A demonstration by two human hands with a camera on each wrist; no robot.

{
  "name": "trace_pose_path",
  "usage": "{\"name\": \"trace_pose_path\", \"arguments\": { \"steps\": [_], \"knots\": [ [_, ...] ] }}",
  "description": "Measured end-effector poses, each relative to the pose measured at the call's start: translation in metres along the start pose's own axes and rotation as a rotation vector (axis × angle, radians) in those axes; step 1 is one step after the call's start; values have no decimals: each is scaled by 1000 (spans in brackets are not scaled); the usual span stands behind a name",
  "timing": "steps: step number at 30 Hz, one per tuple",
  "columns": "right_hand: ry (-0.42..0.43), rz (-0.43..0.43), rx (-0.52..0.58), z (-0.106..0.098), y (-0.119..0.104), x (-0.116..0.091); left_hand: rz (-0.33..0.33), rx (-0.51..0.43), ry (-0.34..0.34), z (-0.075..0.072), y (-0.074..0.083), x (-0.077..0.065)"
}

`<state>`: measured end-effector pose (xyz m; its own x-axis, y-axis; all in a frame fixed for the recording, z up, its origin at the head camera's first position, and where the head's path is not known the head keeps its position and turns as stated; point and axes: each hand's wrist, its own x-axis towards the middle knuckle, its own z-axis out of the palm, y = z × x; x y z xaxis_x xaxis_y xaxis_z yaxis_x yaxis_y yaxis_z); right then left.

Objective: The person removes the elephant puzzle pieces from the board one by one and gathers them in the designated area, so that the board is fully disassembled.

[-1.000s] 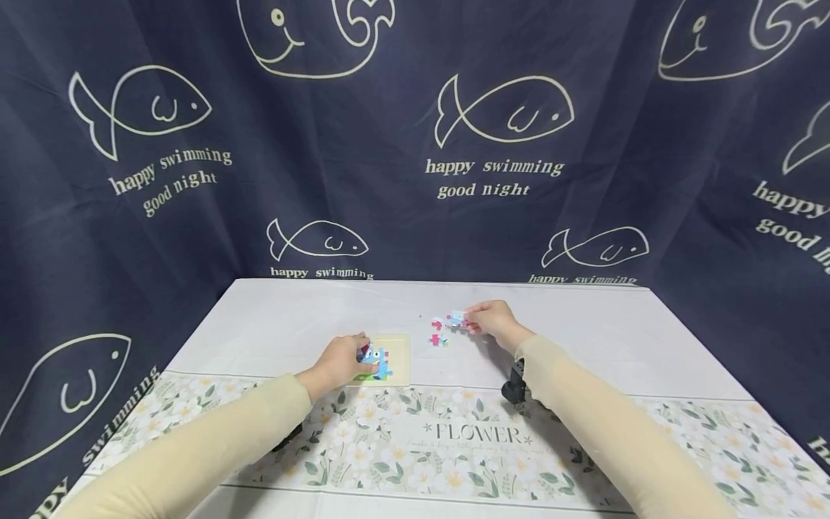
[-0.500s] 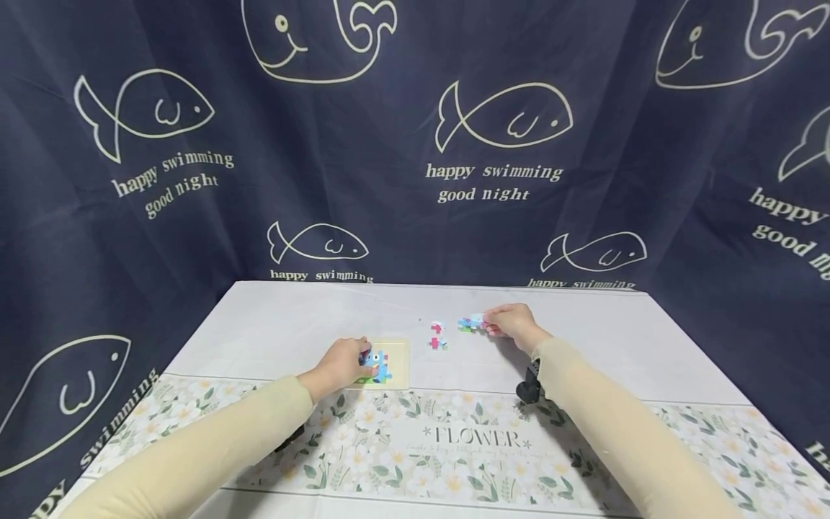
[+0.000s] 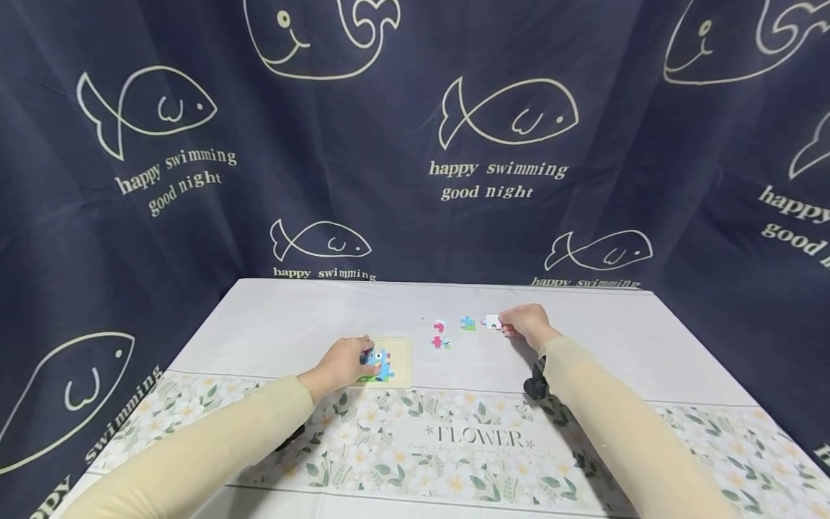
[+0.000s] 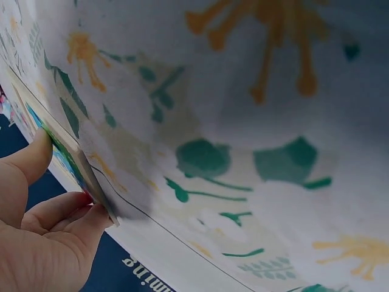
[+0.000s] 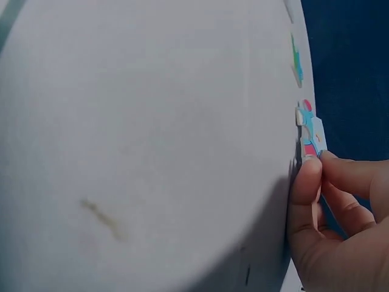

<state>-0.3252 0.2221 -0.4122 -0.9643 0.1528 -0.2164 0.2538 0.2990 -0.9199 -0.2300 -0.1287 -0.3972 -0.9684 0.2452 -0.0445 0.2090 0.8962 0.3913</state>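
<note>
My right hand point(image 3: 528, 324) pinches a jigsaw piece point(image 3: 492, 322) between thumb and fingertips, low over the back of the table. In the right wrist view that piece point(image 5: 311, 131) shows pale blue, white and pink patches. To its left lies a blue and green piece point(image 3: 467, 323). Nearer the tray are a pink and white piece point(image 3: 439, 326) and a pink piece with blue and green point(image 3: 438, 342). My left hand point(image 3: 344, 362) grips the cream puzzle tray point(image 3: 402, 364) at its left side, thumb on the partly assembled blue picture point(image 3: 382, 367). The hand hides part of this picture.
The white table point(image 3: 616, 346) carries a flowered band point(image 3: 382, 440) with the word FLOWER along its front. A dark blue curtain point(image 3: 402, 158) with fish drawings stands behind it and at the sides.
My right hand has moved rightward with the pinched piece, drawing it away from the blue and green one, which now lies apart. The left hand stays on the tray.
</note>
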Motion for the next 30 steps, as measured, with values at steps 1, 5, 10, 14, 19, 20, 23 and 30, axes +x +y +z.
{"name": "trace_pose_path", "arguments": {
  "steps": [1,5,10,14,19,20,23,30],
  "knots": [
    [8,-4,-7,0,0,1,0,-3,0,0,0,0],
    [42,-31,-52,1,0,2,8,-8,8,1,-1,1],
    [50,-44,-72,1,2,3,12,-12,10,1,-3,1],
    [56,-37,-90,2,3,3,8,-22,7,2,-3,0],
    [97,-19,-122,3,1,2,16,-27,11,3,-4,1],
    [103,-18,-122,2,1,2,18,-28,11,3,-5,1],
    [115,-12,-123,2,-1,1,21,-43,7,3,-7,2],
    [125,1,-79,7,-6,-6,23,-68,-1,0,-7,0]
  ]
}}
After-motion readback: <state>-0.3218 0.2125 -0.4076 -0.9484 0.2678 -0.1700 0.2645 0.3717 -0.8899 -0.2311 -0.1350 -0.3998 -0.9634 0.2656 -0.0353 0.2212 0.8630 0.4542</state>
